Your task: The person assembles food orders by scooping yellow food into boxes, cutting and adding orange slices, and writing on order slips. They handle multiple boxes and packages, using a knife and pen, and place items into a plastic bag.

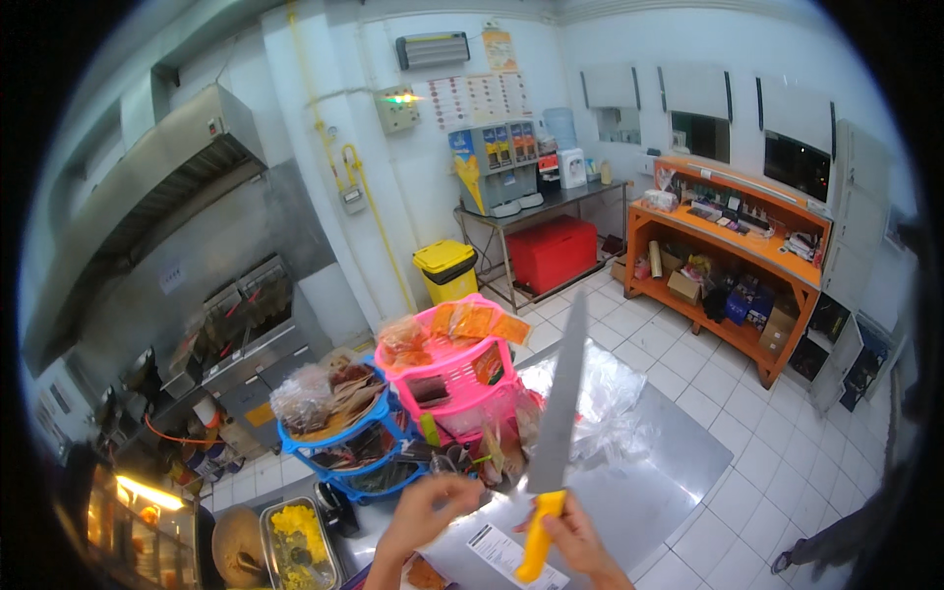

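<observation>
One slip could cut the left hand [433,509], grip unclear: the right hand [580,541] clamps the knife [561,413] toward the counter's [678,438] right edge.

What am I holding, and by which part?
Your right grip holds the knife by its yellow handle; whether your left grip holds anything cannot be told.

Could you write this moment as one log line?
right hand: holds knife, tip up | left hand: curled, contents unclear | nearby: pink rack, blue rack, food tray
</observation>
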A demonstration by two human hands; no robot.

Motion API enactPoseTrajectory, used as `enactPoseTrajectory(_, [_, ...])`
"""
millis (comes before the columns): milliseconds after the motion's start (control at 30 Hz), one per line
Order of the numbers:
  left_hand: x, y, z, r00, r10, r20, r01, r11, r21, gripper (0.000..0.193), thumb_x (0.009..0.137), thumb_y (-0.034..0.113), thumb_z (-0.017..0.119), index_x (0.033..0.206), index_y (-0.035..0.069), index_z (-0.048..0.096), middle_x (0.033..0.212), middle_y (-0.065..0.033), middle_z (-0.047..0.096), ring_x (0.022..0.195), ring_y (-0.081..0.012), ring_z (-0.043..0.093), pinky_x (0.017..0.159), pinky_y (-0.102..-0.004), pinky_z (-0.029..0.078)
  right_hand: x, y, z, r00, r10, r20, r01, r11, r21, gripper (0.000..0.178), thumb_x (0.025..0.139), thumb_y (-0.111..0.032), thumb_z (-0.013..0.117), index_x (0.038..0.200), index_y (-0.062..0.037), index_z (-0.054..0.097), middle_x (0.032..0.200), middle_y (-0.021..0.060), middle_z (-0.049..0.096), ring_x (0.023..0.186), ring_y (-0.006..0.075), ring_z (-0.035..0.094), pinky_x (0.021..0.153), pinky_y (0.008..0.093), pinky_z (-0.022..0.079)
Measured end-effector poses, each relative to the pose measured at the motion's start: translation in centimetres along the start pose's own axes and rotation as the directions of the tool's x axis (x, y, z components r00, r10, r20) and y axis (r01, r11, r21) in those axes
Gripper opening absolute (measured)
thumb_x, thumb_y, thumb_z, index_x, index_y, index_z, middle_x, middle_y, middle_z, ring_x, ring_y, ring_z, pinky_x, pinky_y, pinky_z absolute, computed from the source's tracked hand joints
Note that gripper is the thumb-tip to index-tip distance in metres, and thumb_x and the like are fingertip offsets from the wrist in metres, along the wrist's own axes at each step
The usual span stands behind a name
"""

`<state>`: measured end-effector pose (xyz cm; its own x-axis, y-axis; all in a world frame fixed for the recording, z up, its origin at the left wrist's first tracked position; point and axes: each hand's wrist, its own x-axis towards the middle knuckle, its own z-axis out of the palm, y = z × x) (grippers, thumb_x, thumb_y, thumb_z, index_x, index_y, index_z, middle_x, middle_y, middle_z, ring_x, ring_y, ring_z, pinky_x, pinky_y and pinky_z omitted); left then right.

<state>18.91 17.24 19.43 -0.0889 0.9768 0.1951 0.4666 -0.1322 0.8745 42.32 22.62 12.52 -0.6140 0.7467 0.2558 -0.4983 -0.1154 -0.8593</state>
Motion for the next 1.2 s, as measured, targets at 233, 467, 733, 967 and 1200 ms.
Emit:
enactPoseTrajectory(233, [23.7,-3.5,4.8,0.756,0.653,-0.043,-0.119,0.203,0.972,0.035,0.077,0.017,0.066,0.112,0.018,0.064,0.119,-0.0030,0.057,0.112,-0.0269,0.051,0.101,-0.0474,0.034,1.5,-3.1,-10.1,0.906,-0.060,-0.418,-0.021,0.982,-0.188,0.011,0.099,-0.008,0.045,0.109,-0.0055,0.039,0.087,0.0065,0.055,0.076,0.0125,0.059,0.064,0.0300,0.054])
enactPoseTrajectory(467, [30.2,-2.7,2.4,0.654,0.753,-0.075,-0.151,0.227,0.962,0.018,0.073,0.020,0.072,0.091,0.019,0.069,0.090,0.0050,0.065,0.093,-0.0175,0.057,0.100,-0.0480,0.032,3.7,-3.4,-17.0,0.838,-0.322,-0.441,-0.053,0.756,-0.653,0.017,0.090,-0.006,0.056,0.103,-0.0021,0.045,0.076,0.0062,0.059,0.064,0.0121,0.055,0.056,0.0264,0.044])
enactPoseTrajectory(733, [28.7,6.3,-8.0,0.791,0.532,-0.302,-0.112,0.611,0.783,0.019,0.077,0.026,0.075,0.091,0.014,0.071,0.085,0.0030,0.067,0.090,-0.0157,0.056,0.097,-0.0427,0.027,13.8,-9.1,-17.6,0.876,-0.476,-0.075,0.066,0.273,-0.960,0.029,0.076,-0.023,0.077,0.091,-0.0053,0.060,0.079,0.0099,0.060,0.070,0.0268,0.059,0.062,0.0346,0.046])
enactPoseTrajectory(967, [24.7,10.4,-10.2,0.788,0.605,-0.110,-0.254,0.483,0.838,0.016,0.074,0.017,0.076,0.088,0.017,0.069,0.086,0.0074,0.065,0.094,-0.0154,0.054,0.102,-0.0446,0.023,23.4,-11.1,-13.4,0.804,-0.525,0.280,0.355,0.045,-0.934,0.038,0.068,-0.033,0.082,0.088,-0.0070,0.062,0.080,0.0091,0.061,0.074,0.0297,0.060,0.062,0.0385,0.045])
enactPoseTrajectory(1200, [18.7,8.0,-8.7,0.661,0.748,0.058,-0.208,0.109,0.972,0.025,0.064,0.014,0.080,0.084,0.024,0.068,0.101,0.0072,0.062,0.106,-0.0185,0.051,0.105,-0.0498,0.024,27.9,-12.1,-11.0,0.642,-0.677,0.359,0.472,-0.020,-0.881,0.036,0.065,-0.027,0.083,0.090,-0.0091,0.064,0.077,0.0067,0.055,0.071,0.0271,0.054,0.061,0.0390,0.041])
